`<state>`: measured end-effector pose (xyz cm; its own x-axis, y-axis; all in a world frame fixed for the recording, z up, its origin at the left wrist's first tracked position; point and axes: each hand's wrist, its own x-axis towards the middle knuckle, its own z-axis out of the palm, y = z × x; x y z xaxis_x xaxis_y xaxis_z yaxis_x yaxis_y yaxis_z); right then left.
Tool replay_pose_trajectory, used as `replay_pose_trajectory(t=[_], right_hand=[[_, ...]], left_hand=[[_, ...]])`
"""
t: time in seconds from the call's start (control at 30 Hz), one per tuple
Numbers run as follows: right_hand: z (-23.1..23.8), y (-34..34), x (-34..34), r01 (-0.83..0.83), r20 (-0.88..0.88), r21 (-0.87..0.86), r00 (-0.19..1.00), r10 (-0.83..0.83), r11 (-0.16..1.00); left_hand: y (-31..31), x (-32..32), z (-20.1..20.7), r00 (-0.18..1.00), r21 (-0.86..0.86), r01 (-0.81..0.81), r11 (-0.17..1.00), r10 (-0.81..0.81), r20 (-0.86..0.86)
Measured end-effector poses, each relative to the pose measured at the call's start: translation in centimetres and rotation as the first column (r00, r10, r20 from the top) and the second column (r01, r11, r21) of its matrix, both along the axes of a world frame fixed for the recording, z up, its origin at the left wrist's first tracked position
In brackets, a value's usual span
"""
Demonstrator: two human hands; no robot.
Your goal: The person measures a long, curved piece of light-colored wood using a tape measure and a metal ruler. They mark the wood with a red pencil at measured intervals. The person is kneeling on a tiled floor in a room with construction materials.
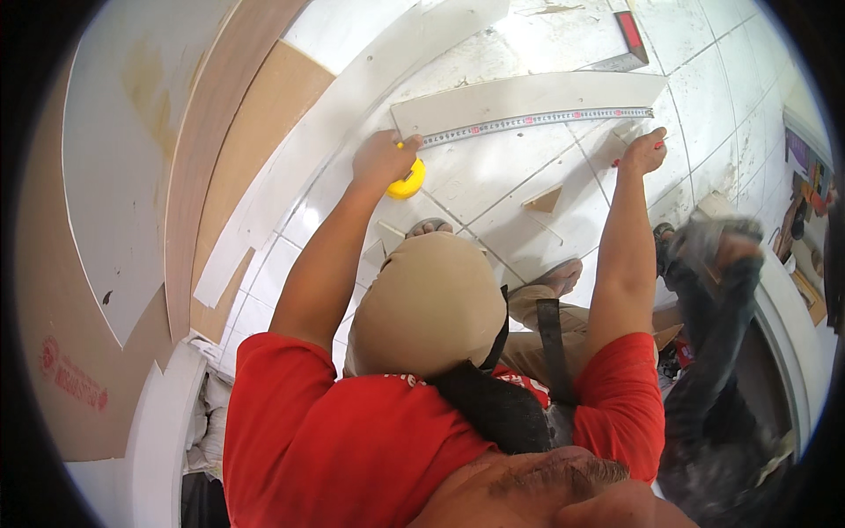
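Observation:
My left hand [380, 158] is closed round a yellow tape measure [407, 181]. Its pulled-out blade [528, 121] runs to the right along the near edge of a long white board strip [528, 93] lying on the tiles. The blade's free end lies by the strip's right end. Just below that end, my right hand [647, 151] is closed on a thin red stick-like thing, perhaps a pencil or pen, whose tip shows left of the fingers. The right hand appears apart from the blade.
A try square [630, 40] with a red-faced handle lies beyond the strip. A small wooden offcut [543, 200] rests between my arms. Long boards [255, 123] lean or lie at the left. Another person's dark-trousered legs [717, 299] are at the right, partly blurred.

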<state>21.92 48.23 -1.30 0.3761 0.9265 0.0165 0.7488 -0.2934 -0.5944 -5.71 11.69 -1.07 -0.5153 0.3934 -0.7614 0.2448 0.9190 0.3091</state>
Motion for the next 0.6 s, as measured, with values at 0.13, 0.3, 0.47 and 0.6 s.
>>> replay_pose_trajectory(t=[0.13,0.3,0.47,0.6], right_hand=[[0.2,-1.3,-0.8,-0.562,0.226,-0.113,0.789,0.572,0.82],[3.0,-7.5,-3.9,-0.933,-0.01,-0.333,-0.142,0.99,-0.137],[2.5,-16.0,-6.1,-0.75,-0.131,-0.34,-0.559,0.818,-0.567],[3.0,-18.2,-7.5,-0.799,0.027,-0.223,-0.577,0.816,-0.558]], left_hand=[[-0.4,-0.2,-0.3,0.995,-0.05,-0.063,0.997,0.067,0.076],[-0.1,-0.5,0.4,0.999,-0.022,0.0,1.0,0.001,0.037],[-0.3,-0.7,0.7,0.999,0.002,-0.013,1.0,0.013,0.04],[0.1,-1.3,0.5,0.995,-0.022,0.081,0.997,-0.079,0.064]])
